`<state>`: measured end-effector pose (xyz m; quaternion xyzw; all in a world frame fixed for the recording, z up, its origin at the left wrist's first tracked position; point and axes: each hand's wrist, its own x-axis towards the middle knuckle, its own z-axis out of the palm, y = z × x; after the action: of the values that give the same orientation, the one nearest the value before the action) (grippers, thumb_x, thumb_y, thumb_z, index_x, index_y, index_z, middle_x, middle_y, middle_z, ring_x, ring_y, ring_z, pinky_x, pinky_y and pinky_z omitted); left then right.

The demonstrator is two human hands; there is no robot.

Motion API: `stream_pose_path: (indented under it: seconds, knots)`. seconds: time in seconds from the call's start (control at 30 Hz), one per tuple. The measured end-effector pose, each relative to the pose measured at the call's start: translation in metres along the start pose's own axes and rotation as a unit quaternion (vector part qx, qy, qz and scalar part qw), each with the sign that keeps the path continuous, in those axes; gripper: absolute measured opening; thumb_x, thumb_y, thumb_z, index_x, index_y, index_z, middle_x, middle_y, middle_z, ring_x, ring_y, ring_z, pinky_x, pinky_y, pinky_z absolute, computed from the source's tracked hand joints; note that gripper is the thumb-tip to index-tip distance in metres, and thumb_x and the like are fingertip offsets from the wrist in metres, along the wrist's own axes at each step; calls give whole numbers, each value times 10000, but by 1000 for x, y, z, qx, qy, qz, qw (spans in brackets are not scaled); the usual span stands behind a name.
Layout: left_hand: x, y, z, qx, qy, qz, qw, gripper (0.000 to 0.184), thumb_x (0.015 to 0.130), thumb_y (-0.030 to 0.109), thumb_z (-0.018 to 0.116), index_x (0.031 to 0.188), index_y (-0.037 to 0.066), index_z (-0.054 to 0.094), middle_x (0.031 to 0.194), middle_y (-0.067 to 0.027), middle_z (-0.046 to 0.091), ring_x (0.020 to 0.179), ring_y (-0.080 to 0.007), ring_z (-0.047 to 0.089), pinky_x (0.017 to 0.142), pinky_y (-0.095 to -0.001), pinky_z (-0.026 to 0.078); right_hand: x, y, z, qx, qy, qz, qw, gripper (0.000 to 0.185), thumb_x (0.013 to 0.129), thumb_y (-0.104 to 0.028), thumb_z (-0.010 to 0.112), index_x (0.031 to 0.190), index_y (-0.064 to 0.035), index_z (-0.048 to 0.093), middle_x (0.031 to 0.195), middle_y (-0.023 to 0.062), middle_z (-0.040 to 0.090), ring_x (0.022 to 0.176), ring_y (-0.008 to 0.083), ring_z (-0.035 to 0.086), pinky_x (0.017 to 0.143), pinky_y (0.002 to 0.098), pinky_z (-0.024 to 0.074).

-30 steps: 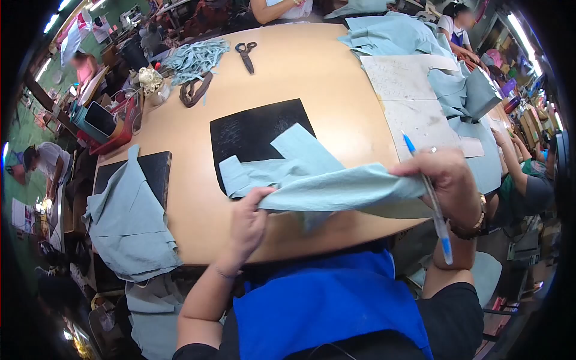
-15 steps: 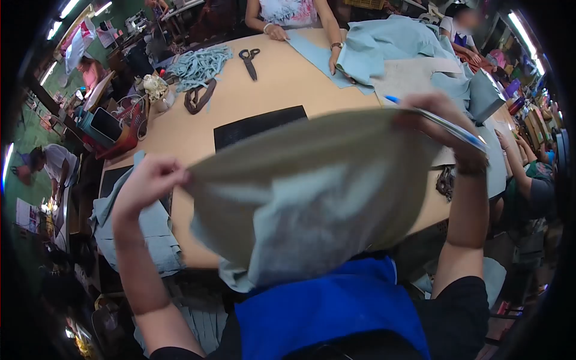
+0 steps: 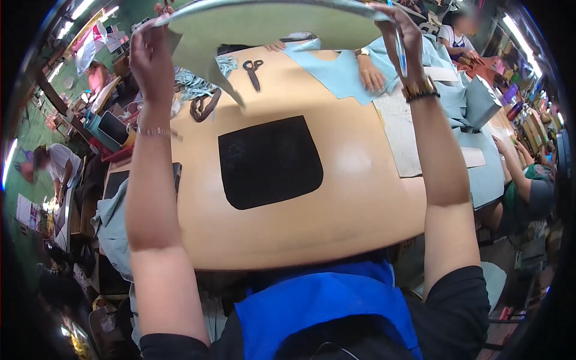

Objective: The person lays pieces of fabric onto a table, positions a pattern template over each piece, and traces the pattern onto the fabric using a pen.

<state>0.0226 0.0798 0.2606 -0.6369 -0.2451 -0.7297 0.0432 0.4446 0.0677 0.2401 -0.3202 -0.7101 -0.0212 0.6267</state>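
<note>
At the top of the view, a large pale green leather piece [image 3: 288, 27] is stretched between my two raised hands, its lower edge hanging in a loose point at the left. My left hand [image 3: 150, 60] is closed on its left end. My right hand [image 3: 408, 39] grips the right end and also has a blue and white pen [image 3: 400, 51] in it. Below on the table lies a black panel [image 3: 271, 162] with rounded near corners, flat and apart from both hands.
On the table [image 3: 372, 222] are black scissors [image 3: 252, 75], a dark brown looped strip [image 3: 204, 107] and a heap of light blue strips [image 3: 195, 84]. Light blue leather [image 3: 327, 69] lies under a co-worker's hand [image 3: 371, 77]. More leather [image 3: 117, 219] hangs over the left edge.
Both my hands have risen and moved away from my body, lifting the leather piece from in front of my chest. The black panel now shows whole. The co-worker's hands have shifted on the light blue leather.
</note>
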Motion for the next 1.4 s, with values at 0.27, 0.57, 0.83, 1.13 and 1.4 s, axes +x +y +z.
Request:
stream_pose_path:
  seconds: [0.27,0.57,0.83,1.13,1.4]
  knots:
    - [-235,31,-71,92,-211,-203,952,113,917,-2,579,1023,18,617,1023,-123,694,992,-218,658,884,-328,504,-201,8,-12,-48,-170,287,941,306,819,93,526,1054,-32,677,1036,101,713,944,120,647,834,256,504]
    - [-290,135,-116,241,-433,-190,847,80,804,86,696,877,67,670,982,-70,687,948,-267,641,831,-396,483,-295,-63,-63,-132,-286,196,929,207,751,79,604,910,-34,673,950,108,709,846,258,659,703,334,538]
    - [-314,176,-144,220,-426,-187,857,121,738,41,700,850,81,678,971,-74,678,973,-286,635,865,-410,478,-301,-69,-135,-357,-195,302,862,221,942,-235,536,963,-38,635,886,187,680,864,368,655,737,429,517]
    - [-319,182,-152,225,-409,-191,864,121,730,49,694,847,78,675,995,-77,679,1034,-304,622,912,-435,456,-309,0,-184,-429,-52,513,741,542,863,-487,653,1116,-11,604,970,224,673,955,387,640,791,432,504]
    - [-319,183,-156,218,-412,-187,865,135,729,60,703,858,86,675,987,-68,672,1032,-300,615,921,-432,445,-274,18,-164,209,491,465,706,392,838,-305,759,1127,-113,577,1040,33,601,932,154,580,777,347,506]
